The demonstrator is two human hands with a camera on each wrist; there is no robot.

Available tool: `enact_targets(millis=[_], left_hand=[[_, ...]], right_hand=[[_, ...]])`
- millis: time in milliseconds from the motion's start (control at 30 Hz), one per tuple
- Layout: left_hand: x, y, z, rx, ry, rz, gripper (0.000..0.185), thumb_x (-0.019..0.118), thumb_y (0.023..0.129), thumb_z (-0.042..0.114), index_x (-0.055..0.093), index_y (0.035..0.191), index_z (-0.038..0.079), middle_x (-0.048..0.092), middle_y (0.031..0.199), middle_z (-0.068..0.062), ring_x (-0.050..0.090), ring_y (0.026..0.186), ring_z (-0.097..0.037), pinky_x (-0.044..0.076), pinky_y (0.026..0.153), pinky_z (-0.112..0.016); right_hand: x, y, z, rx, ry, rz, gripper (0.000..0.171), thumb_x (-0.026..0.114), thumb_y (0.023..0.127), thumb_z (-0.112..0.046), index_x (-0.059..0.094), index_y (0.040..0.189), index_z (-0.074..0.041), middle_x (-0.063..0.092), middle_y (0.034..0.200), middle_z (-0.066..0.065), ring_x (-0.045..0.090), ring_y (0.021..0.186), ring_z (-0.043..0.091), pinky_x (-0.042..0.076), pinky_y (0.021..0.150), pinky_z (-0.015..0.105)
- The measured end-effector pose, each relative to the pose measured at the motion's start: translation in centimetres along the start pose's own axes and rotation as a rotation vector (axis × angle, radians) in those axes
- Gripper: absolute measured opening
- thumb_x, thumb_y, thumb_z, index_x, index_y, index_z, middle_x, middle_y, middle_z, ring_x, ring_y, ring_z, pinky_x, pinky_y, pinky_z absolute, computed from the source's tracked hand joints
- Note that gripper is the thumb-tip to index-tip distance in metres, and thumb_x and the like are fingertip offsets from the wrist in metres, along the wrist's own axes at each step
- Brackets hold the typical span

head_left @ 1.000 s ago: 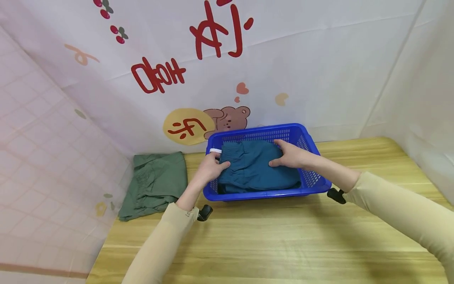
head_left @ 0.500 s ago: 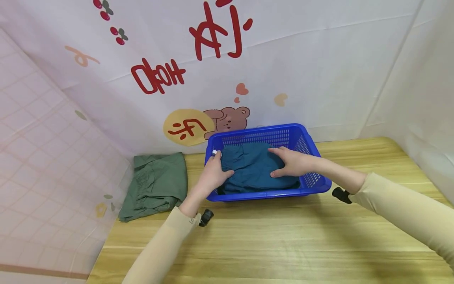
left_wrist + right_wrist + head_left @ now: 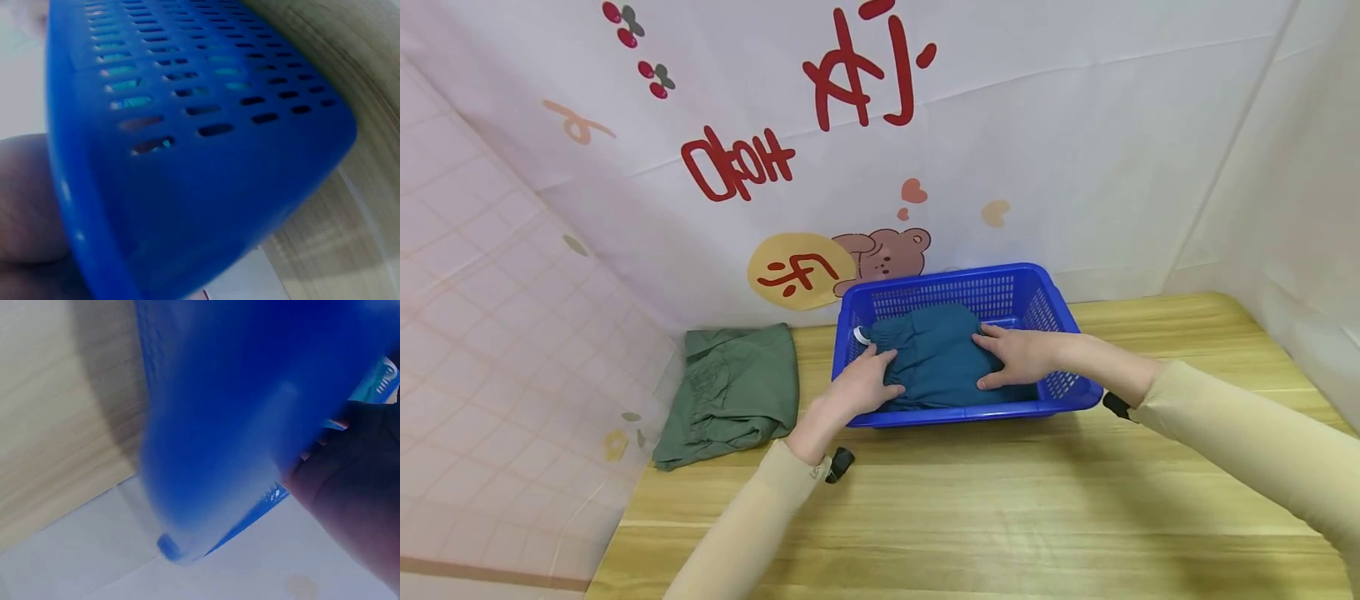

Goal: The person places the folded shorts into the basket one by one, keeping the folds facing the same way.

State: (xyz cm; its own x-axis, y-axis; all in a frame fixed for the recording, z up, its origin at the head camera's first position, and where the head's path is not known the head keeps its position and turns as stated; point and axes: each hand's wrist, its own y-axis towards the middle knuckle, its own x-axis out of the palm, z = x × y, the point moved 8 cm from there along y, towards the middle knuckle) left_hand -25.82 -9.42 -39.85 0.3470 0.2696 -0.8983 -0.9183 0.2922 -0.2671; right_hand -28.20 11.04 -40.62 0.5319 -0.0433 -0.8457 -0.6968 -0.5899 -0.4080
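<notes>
A folded teal garment with a gathered elastic waistband (image 3: 936, 354) lies inside the blue plastic basket (image 3: 962, 413) in the head view. Over its waistband end, my left hand (image 3: 859, 385) rests with fingers spread, reaching across the basket's left rim. My right hand (image 3: 1021, 357) touches the garment's other end, its fingers and thumb extended and apart. A white tag (image 3: 861, 335) shows beside the waistband. Both wrist views are mostly filled by the basket's outer wall, with part of the left hand (image 3: 28, 200) and the right hand (image 3: 350, 469) at the edges.
A folded green garment with an elastic waistband (image 3: 733, 392) lies on the wooden table (image 3: 985, 508), left of the basket. Behind the basket stands a white printed backdrop (image 3: 1060, 150). Another covered wall (image 3: 497, 333) borders the left side.
The left hand has shifted right and nearer, from the garment's edge to the top of its waistband. The right hand has moved slightly nearer. The teal garment's far left corner has shifted inward.
</notes>
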Motion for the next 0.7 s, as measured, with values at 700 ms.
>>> enact_targets(millis=[700], left_hand=[[-0.4,-0.9,0.1,0.004,-0.057,0.16,0.065,0.07,0.102,0.031,0.047,0.158,0.006,0.035,0.167,-0.031,0.048,0.149,-0.049,0.044,0.121,-0.058]], right_hand=[[-0.4,-1.5,-0.7,0.03,-0.146,0.163,0.082,0.059,0.104,-0.051,0.033,0.163,0.001,0.026,0.17,0.032,0.03,0.156,0.054,0.034,0.124,0.067]])
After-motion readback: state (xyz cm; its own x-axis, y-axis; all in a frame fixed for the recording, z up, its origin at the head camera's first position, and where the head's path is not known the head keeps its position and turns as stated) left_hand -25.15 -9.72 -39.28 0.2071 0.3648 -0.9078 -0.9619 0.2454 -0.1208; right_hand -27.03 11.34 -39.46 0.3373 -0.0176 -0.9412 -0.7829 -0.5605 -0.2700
